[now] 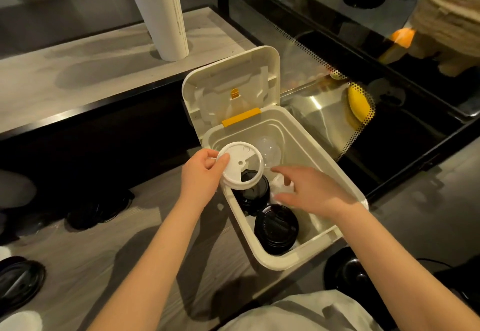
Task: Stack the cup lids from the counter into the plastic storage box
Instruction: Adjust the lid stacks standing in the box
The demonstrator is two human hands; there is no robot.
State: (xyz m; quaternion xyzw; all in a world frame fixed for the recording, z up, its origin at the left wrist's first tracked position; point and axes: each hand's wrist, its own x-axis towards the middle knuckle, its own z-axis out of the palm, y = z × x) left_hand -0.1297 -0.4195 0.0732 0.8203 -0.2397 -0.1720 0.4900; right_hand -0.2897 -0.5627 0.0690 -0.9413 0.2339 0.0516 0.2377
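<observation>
The left hand [202, 175] holds a short stack of white cup lids [240, 166] by the rim, thumb on top and fingers [207, 154] curled round the far edge. The stack hangs tilted over the near-left corner of the plastic storage box [275, 260]. The right hand [311, 190] reaches over the box from the right, its fingers apart and loosely extended with nothing clamped between them. I cannot tell whether the fingertips touch the crumpled white piece [281, 184] beneath them.

The box stands on the grey table [145, 240], its hinged cover [228, 81] swung up and back and a yellow latch [241, 117] at the hinge side. Inside are two stacks of black lids, one [255, 195] partly under the white stack and the other [275, 227] toward the near end. Clear dome lids [267, 149] lie at the far end.

More black lids [101, 208] lie on the table to the left, well apart from the box, with another pile [18, 281] at the left edge. A black round item [348, 276] sits just beside the box's near-right corner. Behind the box rises a glass case [337, 112] with a yellow item [359, 105] inside. A tall white column [163, 11] stands on the higher ledge.
</observation>
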